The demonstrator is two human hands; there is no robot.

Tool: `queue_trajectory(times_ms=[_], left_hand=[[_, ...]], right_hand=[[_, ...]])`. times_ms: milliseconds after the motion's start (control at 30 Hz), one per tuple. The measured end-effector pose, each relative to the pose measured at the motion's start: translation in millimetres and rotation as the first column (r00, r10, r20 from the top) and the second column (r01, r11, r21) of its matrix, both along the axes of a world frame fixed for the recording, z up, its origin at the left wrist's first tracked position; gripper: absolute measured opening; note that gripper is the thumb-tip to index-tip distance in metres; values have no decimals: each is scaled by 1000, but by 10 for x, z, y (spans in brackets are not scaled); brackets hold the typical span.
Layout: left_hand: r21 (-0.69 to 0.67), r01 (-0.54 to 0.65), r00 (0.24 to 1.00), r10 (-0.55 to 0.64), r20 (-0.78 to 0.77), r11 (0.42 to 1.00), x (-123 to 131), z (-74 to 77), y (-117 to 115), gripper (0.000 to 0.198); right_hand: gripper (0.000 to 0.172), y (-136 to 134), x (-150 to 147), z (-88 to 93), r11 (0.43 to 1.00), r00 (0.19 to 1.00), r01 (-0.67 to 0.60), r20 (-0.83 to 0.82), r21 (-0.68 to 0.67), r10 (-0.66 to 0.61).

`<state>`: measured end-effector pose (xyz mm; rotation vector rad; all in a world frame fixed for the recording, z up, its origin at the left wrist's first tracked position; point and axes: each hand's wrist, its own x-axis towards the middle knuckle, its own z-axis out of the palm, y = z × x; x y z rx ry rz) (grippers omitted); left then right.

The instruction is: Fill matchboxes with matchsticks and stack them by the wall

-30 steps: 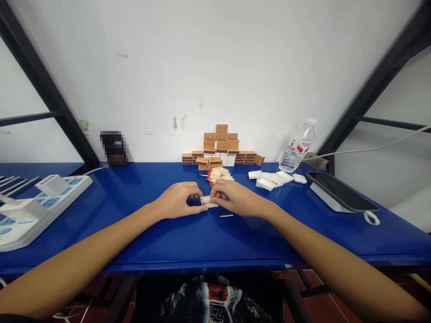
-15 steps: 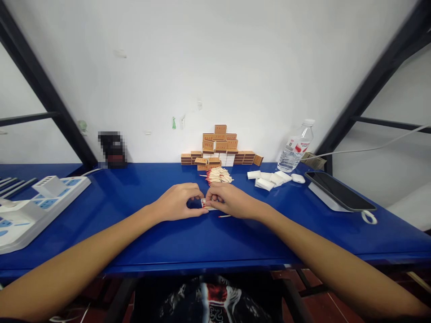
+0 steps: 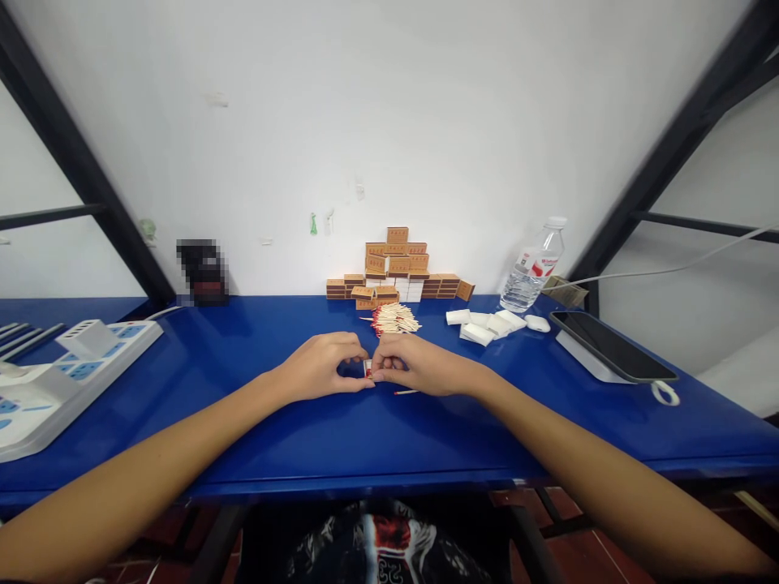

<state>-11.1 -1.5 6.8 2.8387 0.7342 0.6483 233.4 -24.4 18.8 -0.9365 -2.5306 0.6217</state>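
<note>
Between my hands, low over the blue desk, is a small white matchbox tray (image 3: pixel 367 367) with red match heads showing in it. My left hand (image 3: pixel 322 367) grips the tray's left end between thumb and fingers. My right hand (image 3: pixel 417 363) is closed in a pinch over the tray, its fingertips at the matches and covering most of the tray. Beyond my hands lies a pile of matches (image 3: pixel 398 319), red heads to the left. One loose match (image 3: pixel 406 392) lies just in front of my right hand.
Brown matchboxes (image 3: pixel 398 264) are stacked against the wall. To the right are white matchbox trays (image 3: pixel 478 332), a white earphone case (image 3: pixel 537 323), a water bottle (image 3: pixel 534 268) and a phone (image 3: pixel 614 345). A power strip (image 3: pixel 91 373) lies at the left.
My right fingers have closed down over the matches at the tray, and the sticks that showed beneath them are now hidden. My left hand keeps nearly the same place.
</note>
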Motion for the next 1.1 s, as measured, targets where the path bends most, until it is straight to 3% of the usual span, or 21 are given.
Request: queue_trajectory(times_ms=[500,700,867,967,1100], left_hand=[[108,30,998,-24,-52,994,-6,-43,24,30],[116,22,998,-16,-58,993,-2,-39,15,28],[77,0,999,3,-37,997,-6,-22,15,26],[43,-22,1000,23,-21,999,-12,-13,19,26],[-8,-54,999,54,-10,999,-27,-9,36,26]], right_hand=[[3,-43,-29,-22,1000,999,4,47,-7,-3],[12,-8,-14,-13,993,997,63,32,101,-66],[9,9,47,40,988,993,70,81,137,-81],[11,-6,151,141,995,993,65,96,80,-73],[9,-27,305,230,992,974,28,225,-127,1]])
